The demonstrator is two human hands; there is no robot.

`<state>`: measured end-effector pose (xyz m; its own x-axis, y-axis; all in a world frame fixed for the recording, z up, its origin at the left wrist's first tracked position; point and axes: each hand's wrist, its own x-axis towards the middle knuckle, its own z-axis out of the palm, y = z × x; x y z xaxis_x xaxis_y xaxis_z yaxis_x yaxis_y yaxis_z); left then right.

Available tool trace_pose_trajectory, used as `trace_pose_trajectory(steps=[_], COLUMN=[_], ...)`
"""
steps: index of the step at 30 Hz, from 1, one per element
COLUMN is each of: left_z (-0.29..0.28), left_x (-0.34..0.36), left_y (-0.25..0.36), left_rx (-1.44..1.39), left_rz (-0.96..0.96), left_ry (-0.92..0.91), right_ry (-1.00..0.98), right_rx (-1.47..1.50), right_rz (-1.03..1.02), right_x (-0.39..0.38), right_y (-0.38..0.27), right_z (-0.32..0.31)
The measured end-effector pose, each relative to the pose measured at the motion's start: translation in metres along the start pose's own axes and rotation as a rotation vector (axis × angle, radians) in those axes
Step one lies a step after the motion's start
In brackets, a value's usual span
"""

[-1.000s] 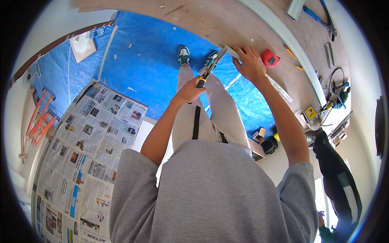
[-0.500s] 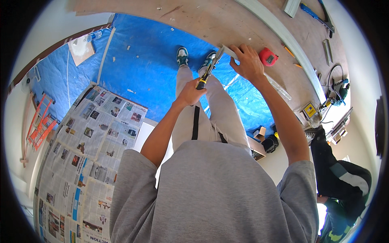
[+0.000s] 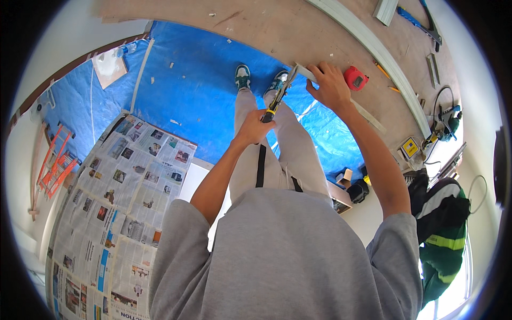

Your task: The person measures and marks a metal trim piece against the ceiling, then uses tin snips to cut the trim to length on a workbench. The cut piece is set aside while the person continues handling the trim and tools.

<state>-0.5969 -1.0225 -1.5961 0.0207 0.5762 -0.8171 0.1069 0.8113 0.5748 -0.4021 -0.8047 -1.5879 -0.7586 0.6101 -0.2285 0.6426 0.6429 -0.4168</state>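
Observation:
My left hand [image 3: 255,128] is closed around the black and yellow handles of a pair of metal snips [image 3: 279,99]. The snips point away from me, and their jaws meet the end of a short pale metal channel [image 3: 305,72]. My right hand [image 3: 332,88] grips that channel near the edge of the brown work board, fingers over the top and thumb on the near side. How far the jaws close on the metal is too small to tell. Just right of my right hand lies a red tape measure [image 3: 356,78].
A long metal track [image 3: 376,45] crosses the brown board [image 3: 256,24], with pencils [image 3: 381,69] and a blue hacksaw [image 3: 421,24] nearby. Blue sheeting [image 3: 186,69] covers the floor. Newspaper [image 3: 122,186] covers a surface at left. A co-worker in dark green [image 3: 445,250] is at lower right.
My hands, the snips and the channel keep nearly the same pose, as the whole view shifts slightly. The co-worker at lower right has changed posture.

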Motion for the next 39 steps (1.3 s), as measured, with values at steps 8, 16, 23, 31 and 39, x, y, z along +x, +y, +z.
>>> trace_pose_trajectory(steps=[8,16,23,31,39], left_z=[0.011,0.009,0.015,0.016,0.014], left_x=[0.003,0.002,0.001,0.001,-0.009], left_y=[-0.006,-0.005,-0.003,-0.025,-0.039], left_rx=[-0.118,-0.027,-0.06,-0.084,-0.156], left_rz=[-0.001,0.055,0.145,0.058,0.031], left_ry=[0.077,0.117,0.096,0.002,-0.031], right_ry=[-0.009,-0.008,-0.022,0.055,0.033], right_rx=[-0.004,-0.014,-0.033,-0.03,-0.02], right_rz=[0.0,0.008,0.028,0.024,0.029], right_x=[-0.001,-0.002,-0.002,-0.002,-0.009], right_y=[0.001,0.0,0.001,0.001,-0.005], right_z=[0.0,0.001,0.002,0.002,-0.002])
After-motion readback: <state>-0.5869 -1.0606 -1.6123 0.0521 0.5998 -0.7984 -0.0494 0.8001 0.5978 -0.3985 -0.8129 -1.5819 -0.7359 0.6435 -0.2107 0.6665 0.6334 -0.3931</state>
